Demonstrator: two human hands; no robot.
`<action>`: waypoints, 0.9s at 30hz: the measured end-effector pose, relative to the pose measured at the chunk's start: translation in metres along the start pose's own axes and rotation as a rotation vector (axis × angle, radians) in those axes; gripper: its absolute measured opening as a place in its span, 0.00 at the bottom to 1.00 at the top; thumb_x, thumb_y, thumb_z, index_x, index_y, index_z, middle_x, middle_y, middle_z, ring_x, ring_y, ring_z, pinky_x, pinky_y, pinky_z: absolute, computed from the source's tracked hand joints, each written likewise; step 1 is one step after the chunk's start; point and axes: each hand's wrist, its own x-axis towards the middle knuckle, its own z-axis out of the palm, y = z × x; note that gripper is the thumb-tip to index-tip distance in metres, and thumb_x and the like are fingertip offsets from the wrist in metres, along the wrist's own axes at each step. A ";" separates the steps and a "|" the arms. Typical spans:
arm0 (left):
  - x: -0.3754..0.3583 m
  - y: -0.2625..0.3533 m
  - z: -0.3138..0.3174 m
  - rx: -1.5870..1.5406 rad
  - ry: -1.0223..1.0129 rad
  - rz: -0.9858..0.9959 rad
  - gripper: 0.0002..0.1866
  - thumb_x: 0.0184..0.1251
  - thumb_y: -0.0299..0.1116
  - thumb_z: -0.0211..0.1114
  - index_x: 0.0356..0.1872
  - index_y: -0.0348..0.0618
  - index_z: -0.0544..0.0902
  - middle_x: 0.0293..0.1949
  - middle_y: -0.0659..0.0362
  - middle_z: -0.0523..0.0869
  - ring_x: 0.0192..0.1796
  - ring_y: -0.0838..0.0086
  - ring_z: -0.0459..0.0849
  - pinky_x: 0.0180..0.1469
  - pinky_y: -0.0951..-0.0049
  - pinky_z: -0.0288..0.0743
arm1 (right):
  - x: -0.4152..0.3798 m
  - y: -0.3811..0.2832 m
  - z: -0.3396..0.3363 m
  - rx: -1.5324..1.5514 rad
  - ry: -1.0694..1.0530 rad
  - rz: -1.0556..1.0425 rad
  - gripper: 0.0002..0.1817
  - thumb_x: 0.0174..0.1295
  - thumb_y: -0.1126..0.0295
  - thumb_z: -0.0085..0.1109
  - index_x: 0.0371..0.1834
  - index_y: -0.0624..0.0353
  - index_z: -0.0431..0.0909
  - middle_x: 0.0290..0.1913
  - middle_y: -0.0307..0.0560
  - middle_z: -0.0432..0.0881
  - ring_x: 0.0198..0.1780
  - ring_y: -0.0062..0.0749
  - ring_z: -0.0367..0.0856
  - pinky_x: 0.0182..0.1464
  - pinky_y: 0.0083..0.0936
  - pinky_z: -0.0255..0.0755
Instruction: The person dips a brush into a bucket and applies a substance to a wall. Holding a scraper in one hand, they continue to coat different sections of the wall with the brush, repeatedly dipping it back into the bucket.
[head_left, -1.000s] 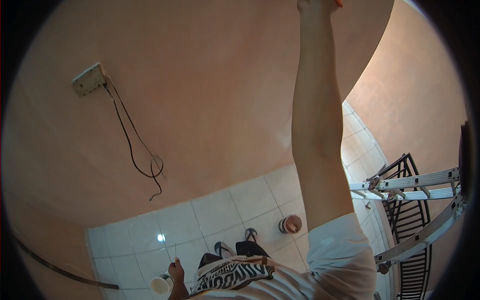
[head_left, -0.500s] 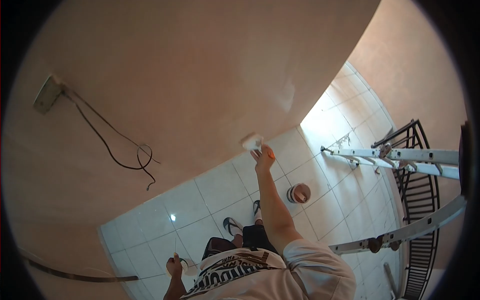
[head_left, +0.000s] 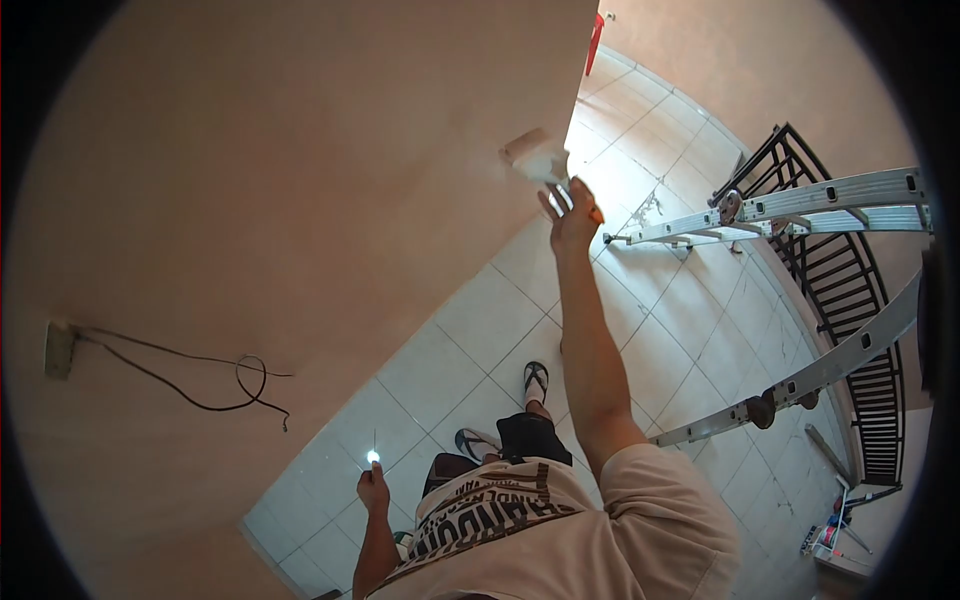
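Observation:
My right hand [head_left: 574, 222] is stretched forward and closed on the orange handle of a wide putty knife [head_left: 538, 158]. Its broad blade, with whitish material on it, lies at the beige-pink wall [head_left: 380, 180] near the corner. Low on the left, my left hand [head_left: 373, 492] is closed around a slim tool [head_left: 375, 440], of which a thin upright line shows above the fingers; its kind I cannot tell. Beside that forearm, a light container [head_left: 403, 541] peeks out, mostly hidden by my shirt.
Loose black wires [head_left: 205, 402] hang from a wall box [head_left: 60, 350] at left. An aluminium ladder [head_left: 780, 212] stands at right, by a black metal railing [head_left: 845, 320]. White tiles [head_left: 480, 320] cover the floor. Tools [head_left: 825, 538] lie at lower right.
My right hand has moved up and to the right along the wall with the putty knife. The view has turned, and the bucket of pinkish material is now out of sight.

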 end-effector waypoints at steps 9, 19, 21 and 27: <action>-0.037 0.096 0.062 0.300 -0.234 -0.069 0.29 0.69 0.52 0.59 0.21 0.31 0.77 0.17 0.50 0.76 0.22 0.64 0.72 0.28 0.59 0.66 | 0.077 0.037 -0.263 -0.559 0.378 0.156 0.14 0.62 0.71 0.58 0.49 0.66 0.77 0.42 0.51 0.81 0.42 0.37 0.84 0.41 0.30 0.85; -0.027 0.180 0.217 0.501 -0.762 0.001 0.21 0.71 0.48 0.58 0.34 0.35 0.78 0.24 0.48 0.80 0.29 0.60 0.81 0.33 0.62 0.72 | 0.039 0.120 -0.557 -0.715 0.935 0.368 0.14 0.62 0.71 0.59 0.49 0.65 0.77 0.44 0.51 0.81 0.40 0.38 0.86 0.37 0.29 0.86; -0.024 0.178 0.255 0.528 -0.826 0.051 0.21 0.71 0.48 0.58 0.33 0.35 0.77 0.24 0.48 0.80 0.28 0.60 0.80 0.33 0.62 0.71 | 0.042 0.147 -0.594 -0.684 0.974 0.352 0.14 0.61 0.71 0.59 0.49 0.65 0.77 0.44 0.51 0.81 0.40 0.38 0.86 0.37 0.29 0.86; -0.012 0.152 0.302 0.869 -0.914 0.169 0.19 0.68 0.47 0.60 0.35 0.37 0.78 0.24 0.46 0.82 0.30 0.52 0.84 0.33 0.58 0.73 | 0.068 0.214 -0.658 -0.803 0.786 0.352 0.10 0.59 0.73 0.61 0.43 0.64 0.82 0.43 0.47 0.81 0.42 0.32 0.82 0.39 0.27 0.86</action>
